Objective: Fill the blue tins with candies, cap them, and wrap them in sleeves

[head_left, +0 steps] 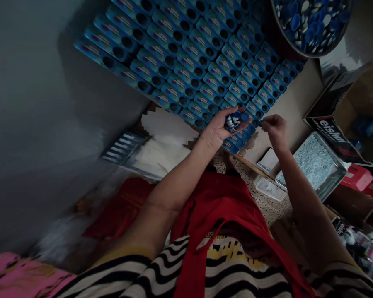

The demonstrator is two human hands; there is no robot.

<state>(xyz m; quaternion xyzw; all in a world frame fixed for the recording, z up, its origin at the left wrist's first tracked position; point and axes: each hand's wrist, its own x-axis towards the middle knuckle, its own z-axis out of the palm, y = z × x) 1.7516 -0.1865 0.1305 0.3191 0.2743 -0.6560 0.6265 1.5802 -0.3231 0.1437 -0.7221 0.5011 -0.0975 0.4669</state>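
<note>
Your one striped shirt (236, 271) spans the bottom. Near frame centre, your left hand (221, 125) cups blue caps (233, 123) too clustered to count; just rightward, your right hand (275, 128) pinches one small blue piece (261, 123).

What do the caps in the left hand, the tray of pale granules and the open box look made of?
Caps: smooth blue with paler parts; plastic or coated metal, I can't tell.
Tray: probably bare metal, given its grey sheen.
Box: likely printed cardboard; brown inside, dark and lettered outside.
</note>
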